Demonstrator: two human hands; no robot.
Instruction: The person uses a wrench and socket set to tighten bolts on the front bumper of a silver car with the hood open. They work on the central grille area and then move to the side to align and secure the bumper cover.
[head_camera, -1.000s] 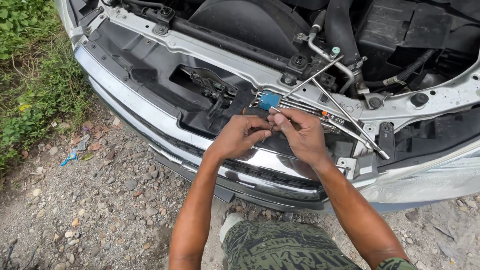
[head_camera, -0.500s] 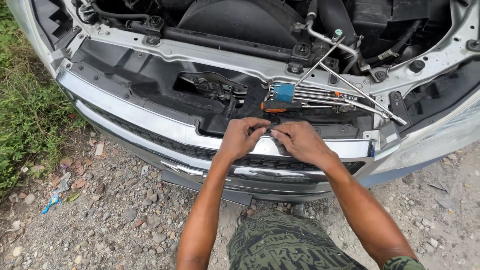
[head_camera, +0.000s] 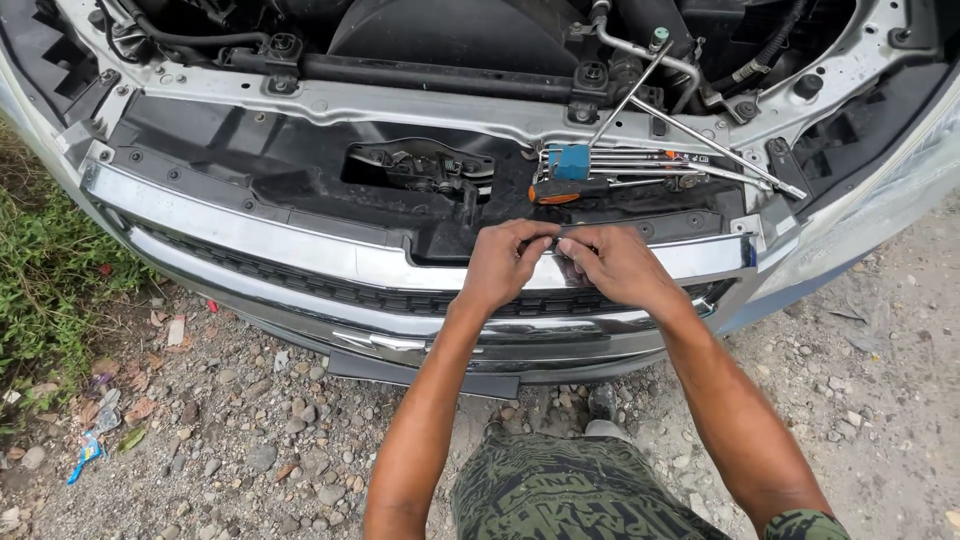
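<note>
Left hand (head_camera: 505, 265) and right hand (head_camera: 612, 262) meet fingertip to fingertip over the chrome grille strip (head_camera: 300, 250), both pinched shut on a small dark part (head_camera: 556, 243) between them (too small to identify). It sits at the strip's top edge, right of centre, equally near both hands; long axis looks left-right, along the strip. Just beyond the fingers: orange-handled screwdriver (head_camera: 565, 190), then a spanner set in a blue holder (head_camera: 640, 165), lying across the black panel (head_camera: 300, 170).

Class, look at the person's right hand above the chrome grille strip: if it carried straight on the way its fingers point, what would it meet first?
The right hand points left, toward the left hand, whose fingertips sit almost against it over the chrome strip. So it would probably meet the left hand first, though depth is hard to judge.
</note>
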